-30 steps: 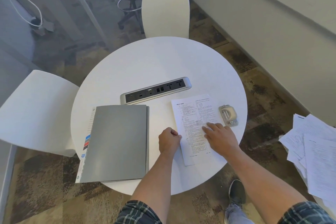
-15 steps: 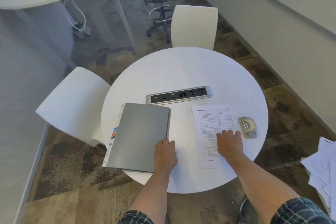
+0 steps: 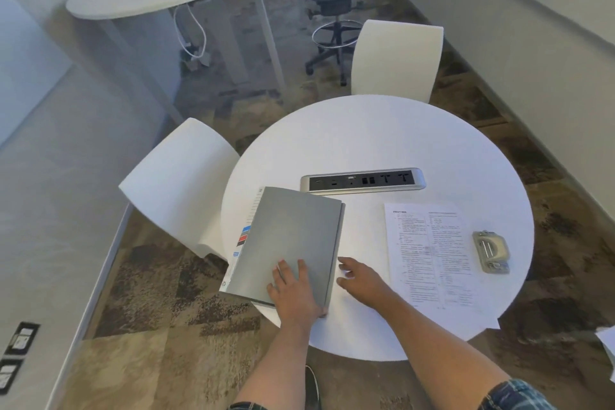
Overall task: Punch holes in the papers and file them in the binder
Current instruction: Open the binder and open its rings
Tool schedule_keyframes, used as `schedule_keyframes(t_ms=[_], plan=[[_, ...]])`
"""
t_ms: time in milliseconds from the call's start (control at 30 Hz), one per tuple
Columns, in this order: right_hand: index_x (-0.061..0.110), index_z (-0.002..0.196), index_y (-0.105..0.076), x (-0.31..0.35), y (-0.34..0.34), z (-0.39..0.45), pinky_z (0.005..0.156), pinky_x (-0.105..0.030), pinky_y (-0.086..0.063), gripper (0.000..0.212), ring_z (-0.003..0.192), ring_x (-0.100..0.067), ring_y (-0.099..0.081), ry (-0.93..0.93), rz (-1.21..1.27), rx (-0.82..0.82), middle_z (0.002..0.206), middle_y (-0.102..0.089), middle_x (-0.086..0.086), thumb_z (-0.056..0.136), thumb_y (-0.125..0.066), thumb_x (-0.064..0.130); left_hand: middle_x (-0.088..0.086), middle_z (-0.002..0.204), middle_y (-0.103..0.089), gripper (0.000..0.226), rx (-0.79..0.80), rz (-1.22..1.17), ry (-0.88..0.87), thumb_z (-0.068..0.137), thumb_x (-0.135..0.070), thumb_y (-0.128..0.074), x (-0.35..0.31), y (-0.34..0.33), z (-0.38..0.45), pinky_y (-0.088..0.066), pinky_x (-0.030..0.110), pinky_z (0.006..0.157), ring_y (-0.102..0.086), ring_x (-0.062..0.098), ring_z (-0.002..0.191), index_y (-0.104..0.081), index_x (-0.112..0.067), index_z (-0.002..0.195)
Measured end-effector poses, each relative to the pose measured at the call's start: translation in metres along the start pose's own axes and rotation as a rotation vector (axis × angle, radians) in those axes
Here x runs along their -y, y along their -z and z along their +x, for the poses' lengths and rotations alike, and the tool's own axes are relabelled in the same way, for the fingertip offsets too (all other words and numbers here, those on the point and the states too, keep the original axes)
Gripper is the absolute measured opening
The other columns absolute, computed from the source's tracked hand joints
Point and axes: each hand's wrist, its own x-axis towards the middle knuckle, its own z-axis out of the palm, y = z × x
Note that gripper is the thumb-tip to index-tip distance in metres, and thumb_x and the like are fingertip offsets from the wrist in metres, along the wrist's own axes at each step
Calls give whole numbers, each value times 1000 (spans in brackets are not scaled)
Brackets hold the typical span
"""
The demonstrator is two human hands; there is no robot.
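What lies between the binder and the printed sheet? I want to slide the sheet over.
In the head view, the right hand hovers over that stretch between the binder and the sheet; otherwise only bare table.

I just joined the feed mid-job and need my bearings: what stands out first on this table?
The closed grey plastic binder lies at the round white table's near left edge, with the left hand flat on its cover. The right hand hovers open just beside the binder's spine. To the right lies a printed white paper sheet, and beyond it a small beige hole punch; a silver power strip sits mid-table.
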Motion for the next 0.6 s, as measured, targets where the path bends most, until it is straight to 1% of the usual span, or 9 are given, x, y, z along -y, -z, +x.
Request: schedule_keyframes(t_ms=[67,133,167,267,300,333,400,467,600], plan=[[25,153,-45,10,-11,5,106,-29,-43,60,131,-18,-57,-14,51,24,149,-57,0,96,-64,26,21,167,6,133,12,-26,-4,64,-61,-84,3,-2,-1,-13,55,123,3,40,156,-1,-25,161],[23,154,-44,15,-18,10,106,-29,-42,62,134,-20,-55,-48,102,9,148,-57,-4,95,-64,24,21,167,4,135,4,-47,-13,62,-62,-85,6,-2,-1,-15,54,123,1,39,156,-1,-25,161],[20,153,-44,17,-21,13,103,-28,-42,61,132,-21,-55,-66,118,-10,146,-58,-5,96,-64,24,21,167,3,136,1,-55,-18,61,-63,-85,7,-2,-1,-17,53,123,-1,38,156,-1,-25,161],[16,148,-49,21,-26,19,89,-25,-41,55,114,-20,-60,-107,120,-70,133,-64,-5,96,-63,24,21,167,-1,135,-8,-57,-36,61,-65,-84,10,0,-2,-22,52,121,-5,37,156,-1,-25,161],[15,147,-50,22,-27,19,89,-26,-43,54,110,-19,-60,-106,99,-82,132,-65,-4,96,-63,25,20,167,-2,135,-9,-58,-42,61,-66,-84,11,1,-3,-24,52,120,-6,37,156,-2,-25,161],[17,148,-50,23,-28,18,92,-29,-46,54,111,-21,-62,-96,54,-90,134,-65,-4,96,-61,26,20,167,-3,135,-6,-63,-48,61,-66,-84,12,2,-3,-25,51,119,-7,37,156,-2,-25,161],[22,152,-44,23,-31,15,101,-36,-50,58,124,-25,-62,-62,-121,-85,142,-62,-3,97,-57,32,20,167,-2,135,12,-75,-61,61,-66,-84,14,4,-3,-27,50,118,-8,36,156,-3,-24,161],[25,157,-35,22,-35,14,103,-40,-51,63,127,-27,-61,-34,-251,-66,145,-60,-3,96,-53,35,20,167,-1,133,37,-81,-77,62,-66,-84,16,7,-2,-27,50,119,-8,36,156,-4,-25,161],[20,153,-36,23,-43,18,100,-41,-53,62,122,-30,-63,-53,-67,-105,141,-62,-7,96,-57,28,21,167,-2,131,42,-59,-96,62,-66,-83,18,10,-2,-26,50,119,-10,37,155,-7,-24,160]])
